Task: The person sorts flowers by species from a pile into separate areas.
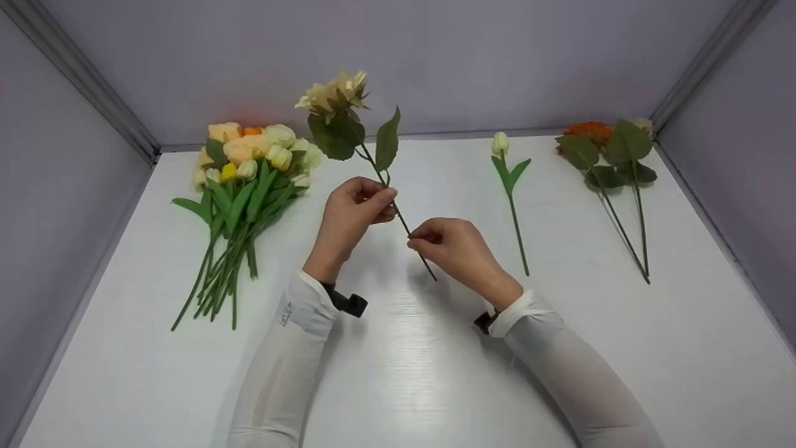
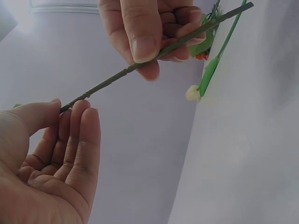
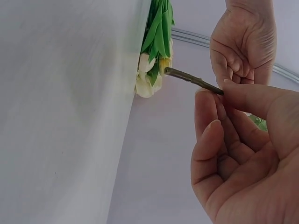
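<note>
A cream artificial flower (image 1: 336, 94) with broad dark green leaves is held tilted above the middle of the white table, its bloom toward the upper left. My left hand (image 1: 357, 214) pinches its stem just below the leaves, between thumb and fingertips. Lower down, my right hand (image 1: 457, 252) pinches the same stem (image 2: 105, 83) between thumb and forefinger. The cut end of the stem (image 3: 180, 74) sticks out past the right fingertips. In the left wrist view the bloom is out of frame.
On the left lies a bunch of tulips and other flowers (image 1: 249, 186), stems toward me. A single white tulip (image 1: 512, 180) lies right of centre. Farther right are an orange flower (image 1: 589, 132) and another leafy stem (image 1: 640, 205). Grey walls (image 1: 435, 62) border the table.
</note>
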Available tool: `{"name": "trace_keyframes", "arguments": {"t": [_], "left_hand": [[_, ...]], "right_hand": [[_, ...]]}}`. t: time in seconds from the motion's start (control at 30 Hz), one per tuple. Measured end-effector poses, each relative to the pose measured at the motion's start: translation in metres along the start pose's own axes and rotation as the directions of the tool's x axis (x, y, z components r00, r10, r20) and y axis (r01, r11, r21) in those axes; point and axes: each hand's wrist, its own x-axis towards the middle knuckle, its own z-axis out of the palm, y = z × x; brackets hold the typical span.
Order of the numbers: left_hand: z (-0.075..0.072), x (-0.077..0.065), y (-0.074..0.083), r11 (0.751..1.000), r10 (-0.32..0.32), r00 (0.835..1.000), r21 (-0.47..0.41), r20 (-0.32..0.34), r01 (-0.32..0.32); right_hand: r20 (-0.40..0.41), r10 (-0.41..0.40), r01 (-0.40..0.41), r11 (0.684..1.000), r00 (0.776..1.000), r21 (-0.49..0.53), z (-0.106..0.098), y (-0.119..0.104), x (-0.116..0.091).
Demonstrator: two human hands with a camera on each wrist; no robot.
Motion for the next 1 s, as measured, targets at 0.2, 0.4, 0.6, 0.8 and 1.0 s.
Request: {"name": "trace_keyframes", "arguments": {"t": [0.2, 0.4, 0.6, 0.8, 1.0], "left_hand": [[0.007, -0.001, 0.001, 0.999, 0.029, 0.998, 0.018, 0.063, -0.031], [0.024, -0.01, 0.002, 0.938, 0.072, 0.975, 0.318, 0.21, -0.138], [0.052, -0.024, -0.007, 0.602, 0.091, 0.883, 0.681, 0.46, -0.417], [0.086, -0.044, -0.024, 0.278, 0.032, 0.713, 0.679, 0.701, -0.68], [0.117, -0.059, -0.033, 0.135, -0.043, 0.606, 0.606, 0.794, -0.784]], "right_hand": [[-0.035, -0.014, 0.012, 0.998, 0.999, -0.057, -0.013, 0.002, 0.002], [-0.106, 0.063, -0.073, 0.992, 0.992, -0.098, -0.055, 0.022, -0.003], [-0.197, 0.178, -0.211, 0.964, 0.964, -0.159, -0.121, 0.056, -0.02], [-0.264, 0.305, -0.366, 0.903, 0.915, -0.226, -0.19, 0.089, -0.05], [-0.248, 0.43, -0.487, 0.835, 0.868, -0.258, -0.235, 0.126, -0.076]]}}
